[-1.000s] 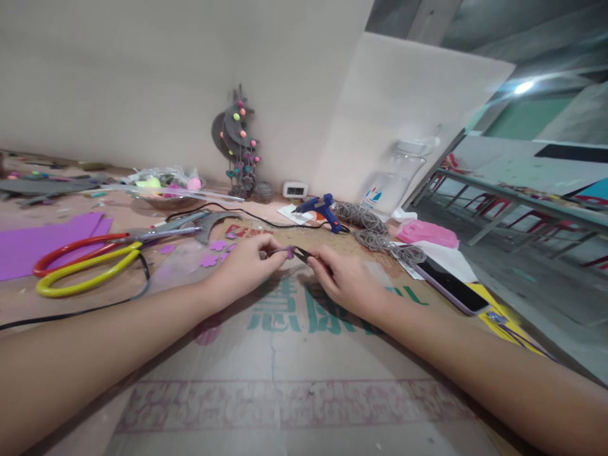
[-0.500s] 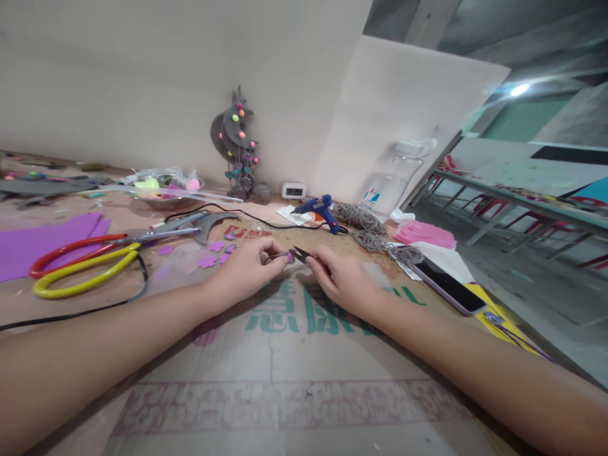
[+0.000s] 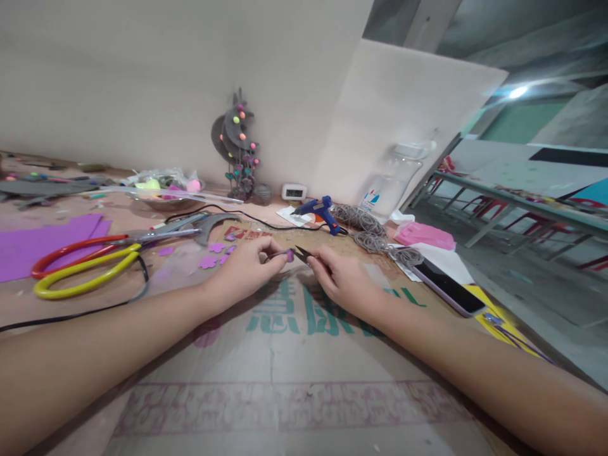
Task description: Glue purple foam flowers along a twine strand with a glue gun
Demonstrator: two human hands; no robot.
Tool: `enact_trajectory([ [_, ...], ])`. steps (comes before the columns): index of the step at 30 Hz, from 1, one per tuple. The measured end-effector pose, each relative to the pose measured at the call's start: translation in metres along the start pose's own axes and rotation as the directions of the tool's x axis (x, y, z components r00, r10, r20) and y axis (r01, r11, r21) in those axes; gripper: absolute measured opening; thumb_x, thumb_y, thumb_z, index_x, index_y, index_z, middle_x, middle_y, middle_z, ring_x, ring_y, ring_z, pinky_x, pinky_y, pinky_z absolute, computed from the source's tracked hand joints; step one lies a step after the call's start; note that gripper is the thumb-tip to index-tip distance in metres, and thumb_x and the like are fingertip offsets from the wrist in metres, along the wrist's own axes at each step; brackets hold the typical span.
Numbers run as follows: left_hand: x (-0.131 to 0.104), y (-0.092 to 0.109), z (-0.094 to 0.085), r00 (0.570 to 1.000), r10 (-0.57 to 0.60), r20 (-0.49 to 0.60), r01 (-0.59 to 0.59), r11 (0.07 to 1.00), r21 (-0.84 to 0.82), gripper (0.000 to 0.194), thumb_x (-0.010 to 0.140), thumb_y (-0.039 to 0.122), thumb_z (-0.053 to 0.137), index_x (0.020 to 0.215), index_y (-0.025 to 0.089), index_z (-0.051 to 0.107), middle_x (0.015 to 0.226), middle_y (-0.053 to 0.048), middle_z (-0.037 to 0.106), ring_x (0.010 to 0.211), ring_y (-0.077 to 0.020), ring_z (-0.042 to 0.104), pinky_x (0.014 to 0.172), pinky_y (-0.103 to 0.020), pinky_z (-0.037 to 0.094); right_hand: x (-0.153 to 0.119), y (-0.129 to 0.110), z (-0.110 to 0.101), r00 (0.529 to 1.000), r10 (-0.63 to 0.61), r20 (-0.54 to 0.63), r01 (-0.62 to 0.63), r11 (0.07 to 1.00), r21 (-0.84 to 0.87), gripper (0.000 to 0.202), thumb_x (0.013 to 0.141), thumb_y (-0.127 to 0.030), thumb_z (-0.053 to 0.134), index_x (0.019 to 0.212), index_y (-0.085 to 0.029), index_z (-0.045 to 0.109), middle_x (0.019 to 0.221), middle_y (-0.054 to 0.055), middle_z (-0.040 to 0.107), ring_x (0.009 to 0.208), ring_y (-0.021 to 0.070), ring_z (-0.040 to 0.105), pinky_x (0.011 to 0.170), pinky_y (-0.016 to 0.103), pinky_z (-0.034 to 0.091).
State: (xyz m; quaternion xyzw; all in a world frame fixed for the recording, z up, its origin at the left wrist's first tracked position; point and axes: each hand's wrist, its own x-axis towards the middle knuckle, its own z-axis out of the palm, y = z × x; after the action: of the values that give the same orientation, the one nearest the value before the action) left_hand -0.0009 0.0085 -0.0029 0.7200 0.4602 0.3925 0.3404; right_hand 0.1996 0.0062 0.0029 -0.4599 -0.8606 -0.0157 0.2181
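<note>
At centre, slightly apart, the left hand [image 3: 254,265] pinched a purple piece [image 3: 290,255], the right hand [image 3: 341,273] a dark pointed tool [image 3: 303,255], barely shifted since earlier.

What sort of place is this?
Probably a craft workshop, or a room used as one: a blue glue gun, scissors with red and yellow handles and small purple flower cutouts are all here.

We've got muted indoor light here, one lamp [image 3: 517,92] glaring at upper right! We see edges stretching, and the tiny purple piece [image 3: 290,255] looks soft.
</note>
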Motion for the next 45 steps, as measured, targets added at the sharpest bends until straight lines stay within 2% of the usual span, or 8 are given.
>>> enact_trajectory([
  [8, 0.002, -0.001, 0.001, 1.0, -0.001, -0.008, 0.0, 1.0, -0.021, 0.026, 0.079, 0.041, 0.053, 0.072, 0.017, 0.055, 0.069, 0.0, 0.059, 0.064, -0.0133, 0.056, 0.058, -0.024, 0.042, 0.0, 0.003, 0.002, 0.999, 0.028, -0.025, -0.026, 0.994, 0.106, 0.024, 0.092, -0.033, 0.034, 0.088, -0.019, 0.054, 0.068, 0.002, 0.055, 0.059, 0.015, 0.05, 0.057, 0.026, 0.034],
  [14, 0.002, -0.003, 0.0, 1.0, -0.017, -0.006, 0.017, 0.999, -0.032, 0.03, 0.078, 0.046, 0.053, 0.074, 0.017, 0.055, 0.069, -0.001, 0.061, 0.066, -0.0153, 0.059, 0.06, -0.026, 0.044, 0.009, 0.002, -0.005, 0.979, 0.15, -0.14, -0.084, 0.914, 0.396, 0.02, 0.09, -0.032, 0.039, 0.083, -0.018, 0.051, 0.067, -0.001, 0.048, 0.061, 0.0121, 0.044, 0.057, 0.024, 0.035],
  [17, 0.001, 0.001, 0.0, 1.0, 0.01, -0.007, -0.01, 1.0, -0.023, 0.029, 0.08, 0.045, 0.052, 0.076, 0.017, 0.056, 0.071, -0.001, 0.062, 0.066, -0.0148, 0.058, 0.06, -0.025, 0.044, 0.012, -0.004, -0.007, 0.958, 0.278, -0.067, -0.199, 0.816, 0.542, 0.019, 0.082, -0.036, 0.052, 0.082, -0.017, 0.054, 0.061, -0.004, 0.041, 0.055, 0.01, 0.038, 0.05, 0.023, 0.031],
  [20, -0.001, 0.007, -0.001, 0.999, 0.044, -0.013, -0.044, 0.999, 0.02, 0.022, 0.08, 0.038, 0.052, 0.076, 0.017, 0.058, 0.074, 0.0, 0.063, 0.07, -0.0145, 0.058, 0.062, -0.024, 0.044, 0.012, -0.01, -0.004, 0.953, 0.3, 0.051, -0.264, 0.733, 0.626, 0.024, 0.078, -0.036, 0.058, 0.09, -0.016, 0.06, 0.058, -0.006, 0.039, 0.05, 0.0085, 0.034, 0.046, 0.021, 0.028],
  [28, -0.007, 0.013, -0.002, 0.988, 0.153, 0.005, -0.152, 0.974, 0.165, 0.018, 0.081, 0.033, 0.051, 0.079, 0.018, 0.062, 0.079, 0.0, 0.066, 0.076, -0.0153, 0.06, 0.068, -0.025, 0.044, 0.007, -0.012, 0.003, 0.965, 0.255, 0.067, -0.24, 0.743, 0.625, 0.024, 0.077, -0.038, 0.057, 0.085, -0.018, 0.067, 0.064, -0.002, 0.054, 0.057, 0.0103, 0.045, 0.053, 0.022, 0.035],
  [35, -0.009, 0.012, -0.001, 0.982, 0.189, 0.02, -0.19, 0.963, 0.19, 0.019, 0.08, 0.033, 0.054, 0.092, 0.02, 0.061, 0.09, 0.0, 0.064, 0.085, -0.0159, 0.058, 0.075, -0.026, 0.043, 0.008, -0.009, 0.004, 0.957, 0.29, -0.016, -0.223, 0.77, 0.598, 0.021, 0.076, -0.038, 0.058, 0.08, -0.018, 0.065, 0.063, -0.002, 0.053, 0.056, 0.0104, 0.045, 0.052, 0.023, 0.035],
  [40, -0.007, 0.013, -0.003, 0.968, 0.249, -0.014, -0.241, 0.951, 0.193, 0.017, 0.082, 0.032, 0.051, 0.085, 0.018, 0.06, 0.084, -0.001, 0.064, 0.083, -0.0159, 0.058, 0.076, -0.027, 0.042, 0.008, -0.008, 0.005, 0.963, 0.269, -0.027, -0.206, 0.793, 0.573, 0.021, 0.077, -0.038, 0.058, 0.079, -0.018, 0.064, 0.061, -0.002, 0.051, 0.054, 0.0103, 0.043, 0.05, 0.022, 0.034],
  [45, -0.006, 0.013, -0.004, 0.97, 0.242, -0.008, -0.235, 0.949, 0.211, 0.016, 0.082, 0.029, 0.051, 0.078, 0.018, 0.061, 0.079, -0.001, 0.064, 0.078, -0.0165, 0.057, 0.072, -0.027, 0.042, 0.007, -0.012, 0.004, 0.966, 0.258, -0.008, -0.204, 0.78, 0.592, 0.02, 0.078, -0.038, 0.058, 0.076, -0.017, 0.061, 0.06, -0.003, 0.049, 0.054, 0.0097, 0.042, 0.05, 0.022, 0.034],
])
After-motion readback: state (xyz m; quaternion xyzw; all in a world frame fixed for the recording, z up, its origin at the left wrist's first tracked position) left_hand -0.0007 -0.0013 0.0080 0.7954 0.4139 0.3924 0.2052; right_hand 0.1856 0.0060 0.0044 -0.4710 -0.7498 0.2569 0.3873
